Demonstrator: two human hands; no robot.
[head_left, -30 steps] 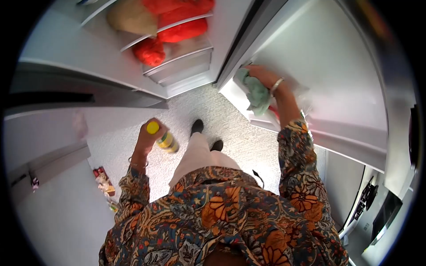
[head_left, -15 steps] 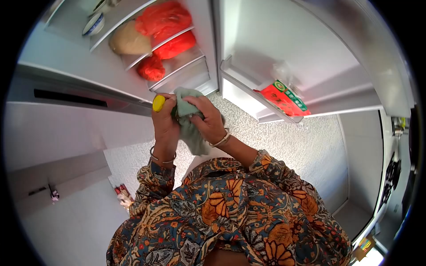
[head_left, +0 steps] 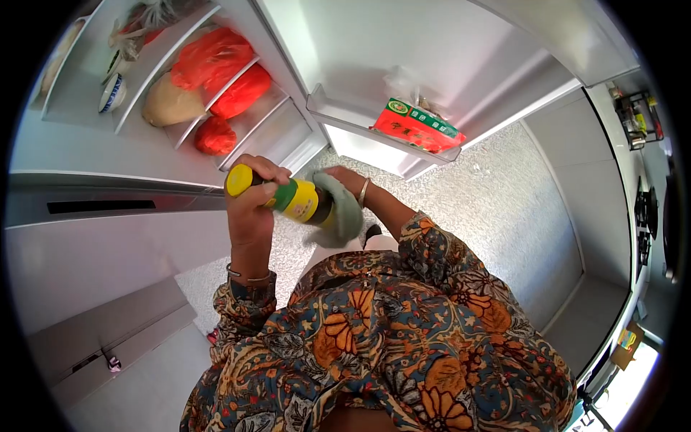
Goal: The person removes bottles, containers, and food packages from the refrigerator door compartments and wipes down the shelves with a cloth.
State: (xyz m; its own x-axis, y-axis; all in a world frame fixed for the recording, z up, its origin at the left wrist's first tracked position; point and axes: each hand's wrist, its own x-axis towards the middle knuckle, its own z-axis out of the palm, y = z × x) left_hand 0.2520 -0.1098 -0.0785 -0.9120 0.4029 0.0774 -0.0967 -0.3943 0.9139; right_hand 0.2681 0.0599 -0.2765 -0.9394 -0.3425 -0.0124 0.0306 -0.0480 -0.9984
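Observation:
My left hand (head_left: 253,198) grips the neck of a dark bottle (head_left: 299,201) with a yellow cap and a green and yellow label. The bottle is tilted, its cap toward the upper left. A grey-green cloth (head_left: 342,214) wraps round the bottle's lower end. My right hand (head_left: 344,180) is closed on the cloth from the far side, its fingers partly hidden by it. Both hands are in front of an open fridge.
Fridge shelves (head_left: 162,65) at upper left hold red plastic bags (head_left: 212,57), a tan bundle (head_left: 171,104) and a blue-rimmed bowl (head_left: 112,93). The open door's rack (head_left: 345,119) holds a red and green packet (head_left: 417,128). A stove (head_left: 646,205) is at far right.
The cloth has come from the door rack to the bottle in my left hand, and has since moved from its neck down to its lower end. The view has shifted to the right.

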